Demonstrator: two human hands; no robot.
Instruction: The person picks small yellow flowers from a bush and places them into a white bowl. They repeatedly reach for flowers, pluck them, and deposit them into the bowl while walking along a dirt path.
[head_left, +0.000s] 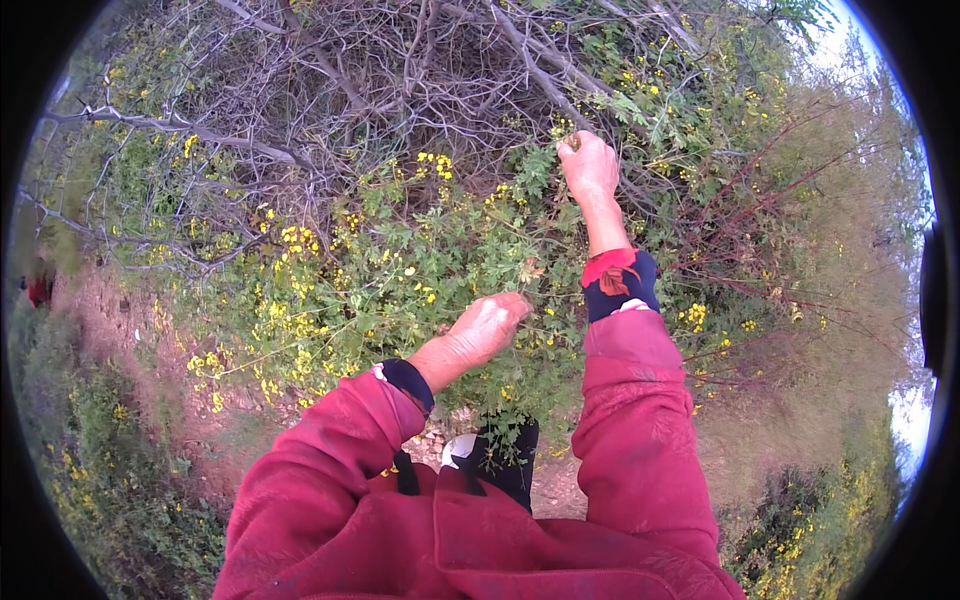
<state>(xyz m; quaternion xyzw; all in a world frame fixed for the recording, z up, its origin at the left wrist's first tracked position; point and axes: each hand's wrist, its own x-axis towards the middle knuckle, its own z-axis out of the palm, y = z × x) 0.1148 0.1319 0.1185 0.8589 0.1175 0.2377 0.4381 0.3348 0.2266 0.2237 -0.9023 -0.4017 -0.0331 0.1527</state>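
My right hand (591, 169) reaches out over a bush, its thumb and fingers pinched on a small flower sprig (564, 127) with greenish-yellow heads. Lower and closer to me, my left hand (489, 324) hovers amid the leaves with its fingers curled together. Whether anything is inside those fingers is hidden. Around both hands grows a leafy flowering plant (450, 240) with lobed green leaves and clusters of yellow blooms (300, 238). A pale, withered leaf (531, 270) hangs just above my left fingertips.
Bare, tangled branches (420, 82) fill the far side, and a thorny limb (187, 129) juts in from the left. Thin reddish stems (772, 199) spread on the right. Stony soil (169, 382) runs along the left. Something red (39, 289) is at the far left edge.
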